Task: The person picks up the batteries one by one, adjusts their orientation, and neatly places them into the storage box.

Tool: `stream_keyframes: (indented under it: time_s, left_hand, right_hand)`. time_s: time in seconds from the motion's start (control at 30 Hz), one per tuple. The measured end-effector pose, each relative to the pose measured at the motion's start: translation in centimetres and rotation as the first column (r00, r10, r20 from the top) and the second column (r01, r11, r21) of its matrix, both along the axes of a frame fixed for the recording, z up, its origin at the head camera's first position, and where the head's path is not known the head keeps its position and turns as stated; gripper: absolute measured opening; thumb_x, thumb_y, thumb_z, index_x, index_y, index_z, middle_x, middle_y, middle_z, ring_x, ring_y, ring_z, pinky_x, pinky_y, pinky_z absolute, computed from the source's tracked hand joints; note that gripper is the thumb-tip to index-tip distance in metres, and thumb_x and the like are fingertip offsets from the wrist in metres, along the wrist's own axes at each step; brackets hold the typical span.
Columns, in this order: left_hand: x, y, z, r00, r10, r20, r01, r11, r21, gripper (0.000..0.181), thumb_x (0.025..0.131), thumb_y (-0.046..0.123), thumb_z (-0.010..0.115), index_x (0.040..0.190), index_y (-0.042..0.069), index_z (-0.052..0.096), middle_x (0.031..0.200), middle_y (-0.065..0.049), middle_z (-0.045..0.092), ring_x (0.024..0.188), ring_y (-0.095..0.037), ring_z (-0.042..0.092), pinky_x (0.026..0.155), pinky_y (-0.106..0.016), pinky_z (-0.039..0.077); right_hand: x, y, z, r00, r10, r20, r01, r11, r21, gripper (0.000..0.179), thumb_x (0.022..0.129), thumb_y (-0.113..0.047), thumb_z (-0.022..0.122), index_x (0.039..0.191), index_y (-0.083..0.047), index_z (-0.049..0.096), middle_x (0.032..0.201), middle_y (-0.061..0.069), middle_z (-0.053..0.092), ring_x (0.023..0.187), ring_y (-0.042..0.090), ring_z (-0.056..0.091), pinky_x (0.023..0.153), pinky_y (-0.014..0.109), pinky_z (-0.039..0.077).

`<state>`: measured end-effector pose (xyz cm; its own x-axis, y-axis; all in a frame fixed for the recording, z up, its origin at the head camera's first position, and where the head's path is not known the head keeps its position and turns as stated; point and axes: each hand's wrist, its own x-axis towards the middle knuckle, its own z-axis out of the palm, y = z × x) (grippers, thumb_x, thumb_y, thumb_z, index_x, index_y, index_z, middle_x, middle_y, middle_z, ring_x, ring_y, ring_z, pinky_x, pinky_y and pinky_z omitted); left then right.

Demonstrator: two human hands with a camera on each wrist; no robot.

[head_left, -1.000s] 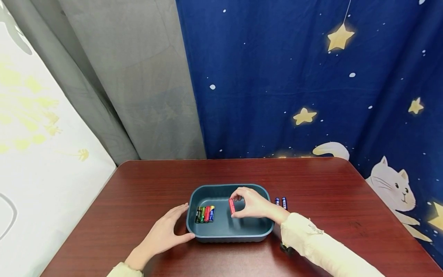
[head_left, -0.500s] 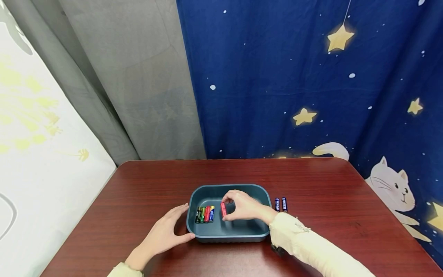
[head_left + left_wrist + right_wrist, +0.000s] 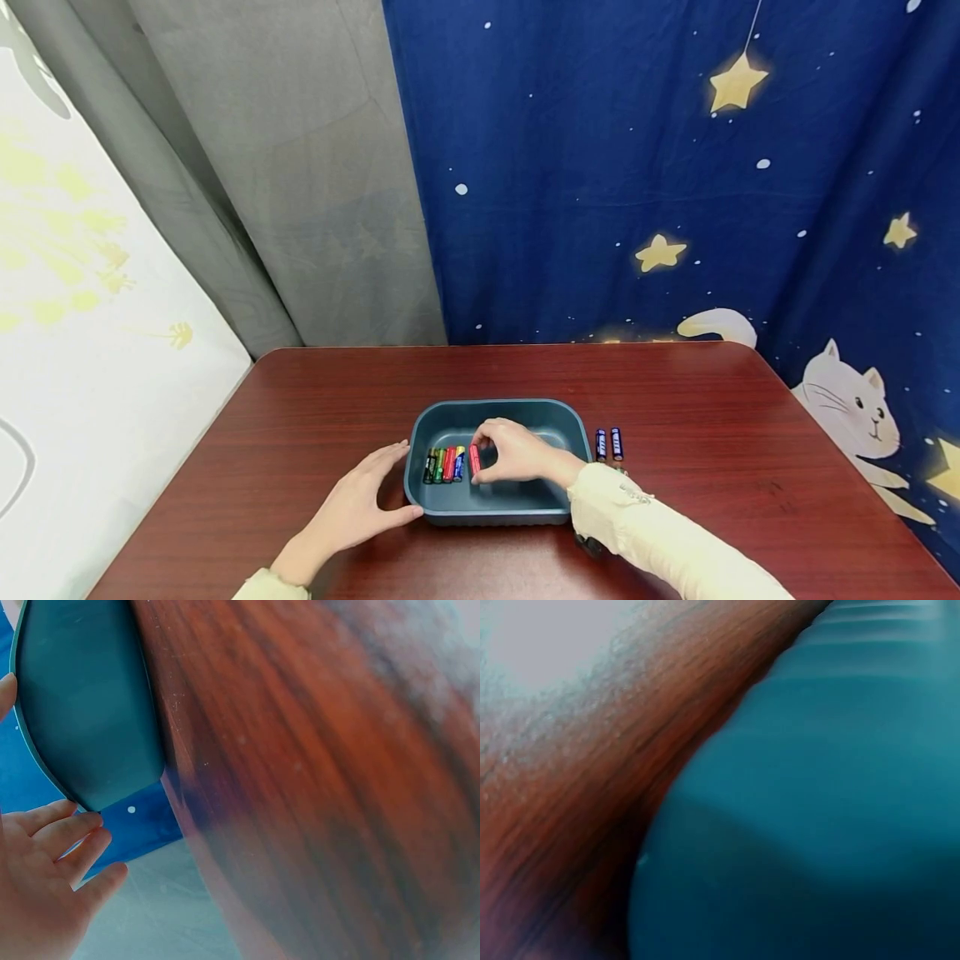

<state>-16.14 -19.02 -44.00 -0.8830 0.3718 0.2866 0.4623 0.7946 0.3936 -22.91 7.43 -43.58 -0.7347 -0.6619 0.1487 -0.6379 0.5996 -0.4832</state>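
Pinching a red battery (image 3: 474, 457) beside the row (image 3: 445, 465) in the tray (image 3: 495, 517), the right hand (image 3: 519, 454) should lower it straight and softly, the left hand (image 3: 354, 502) touching the tray with spread fingers.

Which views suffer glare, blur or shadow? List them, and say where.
Head view: fairly sharp, but the white fabric at left looks washed out; left wrist view: whitish haze at upper right over the blurred wood-grain tabletop, left hand clearer; right wrist view: glare at upper left, blue-green tub soft and shadowed towards the bottom.
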Motion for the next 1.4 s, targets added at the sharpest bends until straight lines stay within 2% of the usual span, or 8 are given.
stream_keyframes:
  time_s: [0.53, 0.9, 1.4]
  left_hand:
    - [0.0, 0.1, 0.1, 1.0, 0.003, 0.014, -0.003, 1.0, 0.002, 0.081, 0.067, 0.059, 0.069, 0.131, 0.015, 0.049, 0.133, 0.001, 0.048, 0.122, -0.018, 0.044, 0.091, -0.043, 0.044]
    - [0.1, 0.1, 0.2, 1.0, 0.001, 0.018, -0.001, 1.0, 0.004, 0.081, 0.067, 0.059, 0.069, 0.132, 0.015, 0.049, 0.132, 0.0, 0.048, 0.121, -0.018, 0.044, 0.09, -0.044, 0.044]
    - [0.1, 0.0, 0.1, 1.0, -0.001, 0.024, 0.001, 1.0, 0.007, 0.081, 0.067, 0.059, 0.069, 0.132, 0.016, 0.048, 0.133, 0.001, 0.047, 0.122, -0.017, 0.043, 0.09, -0.043, 0.044]
  right_hand:
    - [0.0, -1.2, -0.1, 0.999, -0.045, -0.027, 0.047, 0.995, 0.088, 0.043, 0.066, -0.038, 0.078, 0.093, -0.009, 0.062, 0.083, -0.001, 0.057, 0.076, 0.006, 0.047, 0.068, 0.02, 0.044]
    - [-0.3, -2.0, -0.6, 0.995, -0.098, -0.024, 0.101, 0.985, 0.143, 0.043, 0.063, -0.045, 0.078, 0.087, -0.012, 0.061, 0.075, -0.005, 0.053, 0.07, 0.005, 0.044, 0.058, 0.017, 0.039]
    - [-0.5, -2.5, -0.7, 0.992, -0.122, -0.027, 0.125, 0.979, 0.16, 0.045, 0.063, -0.047, 0.078, 0.087, -0.013, 0.061, 0.076, -0.006, 0.051, 0.071, 0.006, 0.045, 0.059, 0.018, 0.041]
